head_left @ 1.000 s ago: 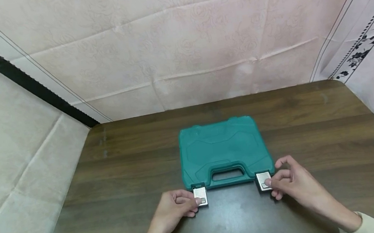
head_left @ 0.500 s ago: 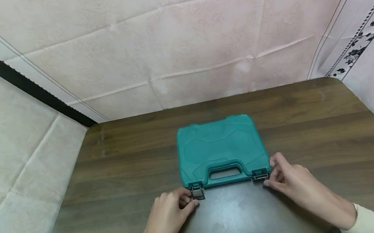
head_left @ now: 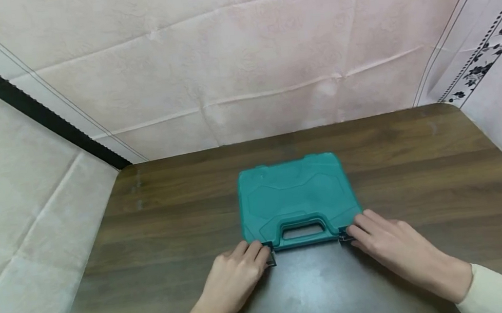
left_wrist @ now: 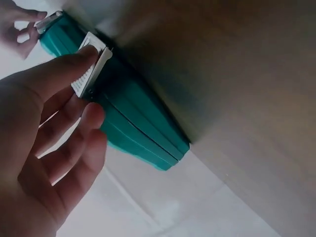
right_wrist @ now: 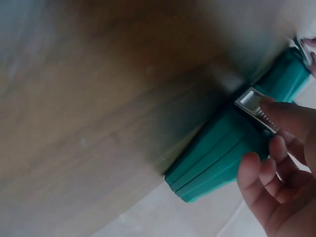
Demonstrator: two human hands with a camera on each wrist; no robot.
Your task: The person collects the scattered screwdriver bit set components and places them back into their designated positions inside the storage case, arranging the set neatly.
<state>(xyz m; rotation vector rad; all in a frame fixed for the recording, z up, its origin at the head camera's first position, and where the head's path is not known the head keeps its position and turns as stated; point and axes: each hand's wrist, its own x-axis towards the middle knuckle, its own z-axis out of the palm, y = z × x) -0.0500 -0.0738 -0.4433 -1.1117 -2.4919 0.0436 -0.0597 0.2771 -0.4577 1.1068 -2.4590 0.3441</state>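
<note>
A teal plastic carrying case (head_left: pixel 299 192) lies flat on the table, its cut-out handle facing the person. At the handle side's left end, my left hand (head_left: pixel 235 282) holds the left latch (left_wrist: pixel 95 68), thumb on its ridged face and fingers behind. The right latch (right_wrist: pixel 251 100) is held likewise by my right hand (head_left: pixel 396 246), thumb on its plate. From above, fingers cover most of both latches, and the left one juts out from the case's front edge. The case's lid is down.
The brown wood-grain table (head_left: pixel 170 222) extends around the case on all sides. Behind it hangs a pale patterned cloth (head_left: pixel 240 64), with another pale cloth (head_left: pixel 19 203) on the left and a flower-printed one at right.
Both latches, first lying flat with pale faces up, have swung upward. Both hands have moved from beside the latches to over them, fingers now on top. The case stays in place.
</note>
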